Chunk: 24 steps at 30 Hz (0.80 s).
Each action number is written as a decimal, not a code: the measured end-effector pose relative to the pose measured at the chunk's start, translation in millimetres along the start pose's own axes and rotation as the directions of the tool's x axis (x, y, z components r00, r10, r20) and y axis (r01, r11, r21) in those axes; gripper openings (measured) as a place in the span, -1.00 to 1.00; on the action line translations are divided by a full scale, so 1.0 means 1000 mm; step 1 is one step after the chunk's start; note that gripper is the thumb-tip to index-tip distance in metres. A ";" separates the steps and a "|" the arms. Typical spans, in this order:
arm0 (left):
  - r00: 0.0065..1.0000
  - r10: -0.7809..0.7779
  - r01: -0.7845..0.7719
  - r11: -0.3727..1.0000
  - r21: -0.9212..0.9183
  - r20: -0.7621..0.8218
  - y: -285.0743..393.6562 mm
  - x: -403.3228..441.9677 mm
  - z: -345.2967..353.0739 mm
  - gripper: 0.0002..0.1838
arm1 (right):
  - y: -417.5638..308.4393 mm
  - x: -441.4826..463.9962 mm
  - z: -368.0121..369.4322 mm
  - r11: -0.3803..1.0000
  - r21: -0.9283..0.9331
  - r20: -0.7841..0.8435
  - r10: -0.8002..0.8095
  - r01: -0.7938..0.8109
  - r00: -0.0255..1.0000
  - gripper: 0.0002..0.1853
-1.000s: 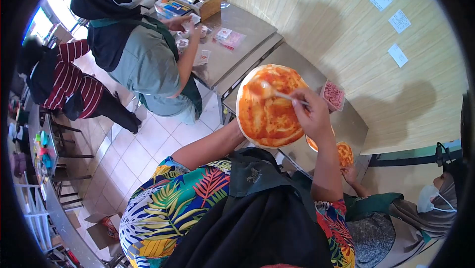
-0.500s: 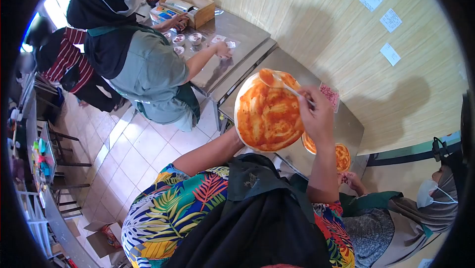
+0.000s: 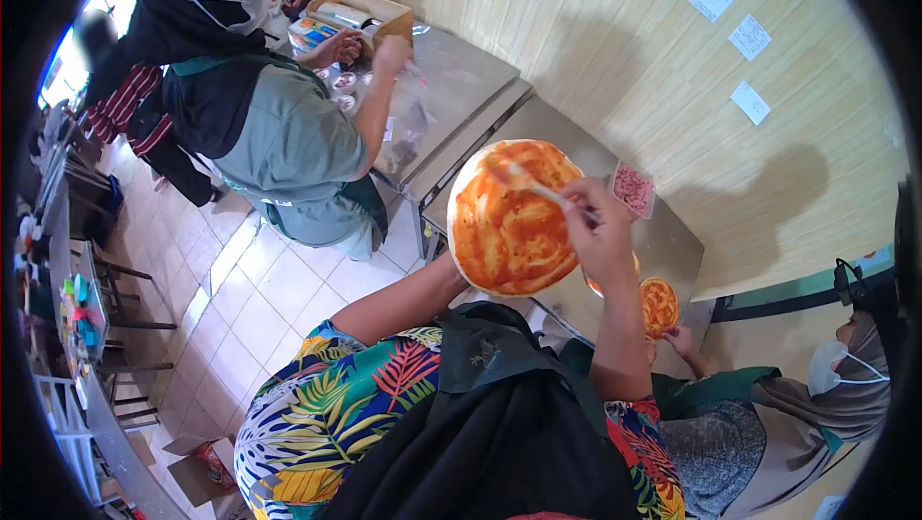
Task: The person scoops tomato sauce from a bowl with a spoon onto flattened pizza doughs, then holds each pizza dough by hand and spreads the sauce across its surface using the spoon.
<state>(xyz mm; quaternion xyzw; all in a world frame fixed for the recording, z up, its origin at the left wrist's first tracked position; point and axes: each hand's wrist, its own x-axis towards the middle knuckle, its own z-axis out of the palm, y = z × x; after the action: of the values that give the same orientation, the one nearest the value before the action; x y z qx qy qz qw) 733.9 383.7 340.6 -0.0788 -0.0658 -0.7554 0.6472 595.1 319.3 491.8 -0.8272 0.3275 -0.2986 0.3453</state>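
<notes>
A round dough base (image 3: 519, 232) covered in red sauce is held up in front of me, with a pale bare rim. My left hand (image 3: 455, 275) is under its lower left edge, its fingers hidden behind the dough. Closed round the handle of a spoon (image 3: 545, 191), my right hand (image 3: 600, 217) is over the dough's right side. The spoon's head is blurred by motion over the upper part of the sauce.
Past the dough, a metal table (image 3: 663, 237) carries a tub of pink bits (image 3: 634, 191) and another sauced base (image 3: 660, 306) by a co-worker's hand. A second co-worker stands at the left table (image 3: 451, 64), near small cups and a wooden box (image 3: 394, 21).
The spoon has moved from the dough's top edge back over the sauce, with my right hand. At the left table, the co-worker's hand has moved from the packets towards the wooden box.
</notes>
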 end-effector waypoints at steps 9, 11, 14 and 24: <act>0.989 0.113 -0.111 0.994 -0.024 0.094 -0.004 0.000 -0.013 -0.41 | -0.025 0.006 0.001 0.963 -0.268 -0.090 -0.049 0.024 0.995 -0.90; 0.984 0.098 -0.096 0.995 -0.024 0.149 -0.003 -0.002 -0.011 -0.40 | -0.030 0.000 0.007 0.979 -0.196 -0.035 -0.062 0.054 0.997 -0.90; 0.984 0.087 -0.084 0.996 -0.028 0.155 -0.004 -0.002 -0.009 -0.40 | -0.029 0.003 0.020 0.982 -0.138 -0.047 -0.133 0.125 0.990 -0.91; 0.971 0.217 -0.220 0.975 0.027 0.101 0.003 0.002 -0.022 -0.39 | 0.009 0.002 0.027 0.999 -0.026 -0.165 0.027 -0.032 0.986 -0.89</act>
<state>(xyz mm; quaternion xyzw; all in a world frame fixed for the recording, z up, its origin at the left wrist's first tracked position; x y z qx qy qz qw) 735.8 376.5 319.4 -0.1102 -0.1025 -0.6734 0.7238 612.5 323.2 470.1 -0.7996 0.3714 -0.3560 0.3097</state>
